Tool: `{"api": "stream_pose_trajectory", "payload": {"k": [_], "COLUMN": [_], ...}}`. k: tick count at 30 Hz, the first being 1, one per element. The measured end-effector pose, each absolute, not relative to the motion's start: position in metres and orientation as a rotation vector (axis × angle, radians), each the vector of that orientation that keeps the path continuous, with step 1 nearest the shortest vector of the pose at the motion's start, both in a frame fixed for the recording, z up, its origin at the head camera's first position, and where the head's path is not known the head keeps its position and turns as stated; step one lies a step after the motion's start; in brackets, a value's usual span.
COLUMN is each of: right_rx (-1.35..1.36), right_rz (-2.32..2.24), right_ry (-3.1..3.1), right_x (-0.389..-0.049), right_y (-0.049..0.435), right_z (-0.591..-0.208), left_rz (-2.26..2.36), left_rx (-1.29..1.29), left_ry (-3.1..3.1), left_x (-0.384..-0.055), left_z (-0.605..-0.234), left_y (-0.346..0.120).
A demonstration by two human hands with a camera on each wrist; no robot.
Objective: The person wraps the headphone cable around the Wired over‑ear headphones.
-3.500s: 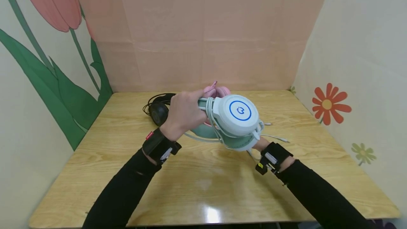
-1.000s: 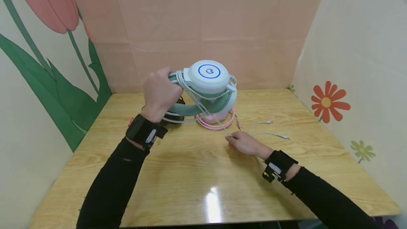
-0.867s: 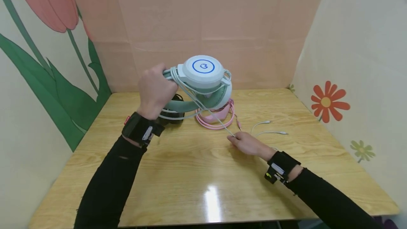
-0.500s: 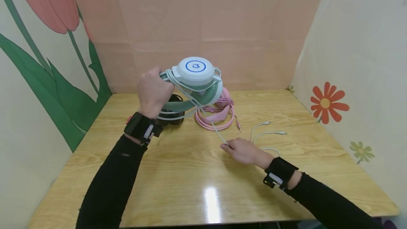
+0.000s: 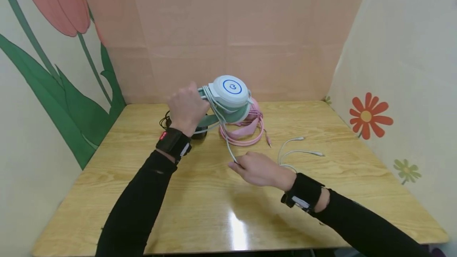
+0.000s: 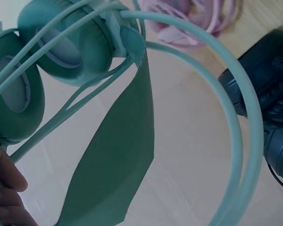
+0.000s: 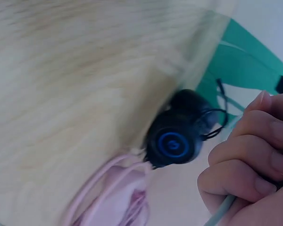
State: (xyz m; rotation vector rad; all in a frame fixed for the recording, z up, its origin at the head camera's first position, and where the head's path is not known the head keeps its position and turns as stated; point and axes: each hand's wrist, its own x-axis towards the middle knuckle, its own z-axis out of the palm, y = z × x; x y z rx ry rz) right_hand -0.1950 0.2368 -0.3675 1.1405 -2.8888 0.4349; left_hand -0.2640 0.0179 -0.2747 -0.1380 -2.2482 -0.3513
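My left hand (image 5: 188,108) grips the mint-and-white headphones (image 5: 232,90) by the headband side, holding them above the table. Several turns of their pale cable (image 5: 229,146) wrap the frame beside that hand. In the left wrist view both mint ear cushions (image 6: 80,52) and the green inner band (image 6: 113,155) show, with the left fingers (image 6: 7,174) at the lower left corner. Lower and to the right, my right hand (image 5: 260,169) holds the cable between thumb and fingers. Its curled fingers (image 7: 240,146) show in the right wrist view, the cable passing through them.
Pink headphones (image 5: 246,130) with a coiled cable lie behind the held pair. Black headphones (image 5: 200,133) lie at back left, partly hidden by my left hand. The cable's two plug ends (image 5: 315,153) lie on the wooden table (image 5: 200,209) at right.
The right hand came out from behind the headphones with the cable, then moved left and nearer. The headphones went up and left, then slightly down and right. The cable's free end slid a little.
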Motion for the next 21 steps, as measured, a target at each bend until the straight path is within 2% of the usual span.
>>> {"api": "stream_pose_trajectory", "payload": {"k": [10, 21], "right_rx": [1.166, 0.971], "right_rz": [0.643, 1.071], "right_ry": [-2.817, -2.840], "right_x": [-0.204, -0.204], "right_y": [0.213, 0.222], "right_z": [-0.325, -0.286], "left_rz": [-0.027, 0.097], "left_rx": [-0.301, -0.489], "left_ry": [-2.122, -1.962], "left_x": [-0.264, -0.255], "left_z": [-0.305, -0.315], "left_y": [0.050, 0.066]}}
